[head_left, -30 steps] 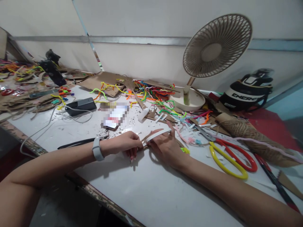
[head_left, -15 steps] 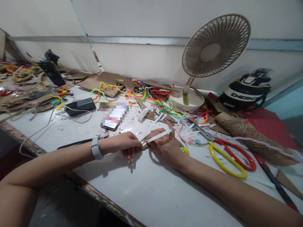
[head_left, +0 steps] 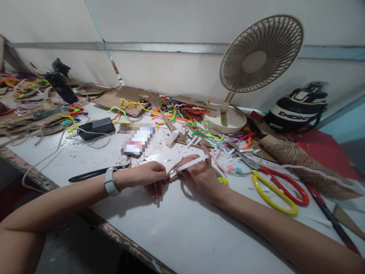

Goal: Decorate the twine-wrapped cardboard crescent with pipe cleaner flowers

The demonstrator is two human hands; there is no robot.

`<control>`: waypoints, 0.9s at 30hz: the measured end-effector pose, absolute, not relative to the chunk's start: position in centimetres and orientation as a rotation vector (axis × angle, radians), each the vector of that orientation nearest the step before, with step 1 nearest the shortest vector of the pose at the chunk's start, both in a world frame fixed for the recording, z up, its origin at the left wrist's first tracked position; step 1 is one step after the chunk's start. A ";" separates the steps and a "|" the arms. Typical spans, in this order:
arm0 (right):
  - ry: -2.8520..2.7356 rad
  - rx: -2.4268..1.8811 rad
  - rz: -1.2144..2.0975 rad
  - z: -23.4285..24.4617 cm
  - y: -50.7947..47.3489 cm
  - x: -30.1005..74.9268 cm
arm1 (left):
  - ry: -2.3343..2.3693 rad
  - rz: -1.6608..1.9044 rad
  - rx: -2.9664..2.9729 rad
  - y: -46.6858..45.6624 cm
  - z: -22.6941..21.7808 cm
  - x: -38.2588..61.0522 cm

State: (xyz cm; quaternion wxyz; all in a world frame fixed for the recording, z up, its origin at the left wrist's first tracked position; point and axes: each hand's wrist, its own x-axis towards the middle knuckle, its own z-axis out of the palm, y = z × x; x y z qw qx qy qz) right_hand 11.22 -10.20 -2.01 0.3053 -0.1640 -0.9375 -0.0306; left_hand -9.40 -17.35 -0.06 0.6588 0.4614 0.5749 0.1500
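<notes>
My left hand, a pale watch at its wrist, is closed with thumb and finger pinched at the left edge of a brown twine-wrapped piece. A narrow white strip runs from that edge up to the right, over the fingers of my right hand. That hand is curled over the twine-wrapped piece and presses it down on the table. Most of the piece is hidden beneath the fingers. By the right wrist shows a small yellow-green fuzzy bit.
Scissors with red and yellow handles lie to the right, near a twine roll. Behind the hands are a phone, a small white bottle, colourful pipe cleaners and a fan. A power bank stands left.
My left hand has shifted slightly left, and more of the strip's lower end and the twine-wrapped piece shows. My right hand has hardly moved.
</notes>
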 end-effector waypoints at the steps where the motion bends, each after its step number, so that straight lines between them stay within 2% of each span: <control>1: -2.481 -0.426 -0.077 -1.9 -10.2 11.2 | 1.290 0.343 1.053 -17.3 -0.3 -9.5; 18: -2.460 -0.342 -0.125 -1.7 -10.0 11.1 | 1.328 0.306 1.133 -17.5 0.1 -9.0; 21: -2.484 -0.357 -0.112 -1.8 -10.0 11.2 | 1.456 0.403 1.453 -18.4 0.9 -8.7; 24: -2.486 -0.354 -0.112 -1.9 -9.9 11.3 | 1.642 0.494 2.104 -19.4 1.4 -8.8; 27: -2.485 -0.387 -0.101 -2.0 -9.9 11.2 | 1.600 0.512 2.571 -20.0 1.0 -9.2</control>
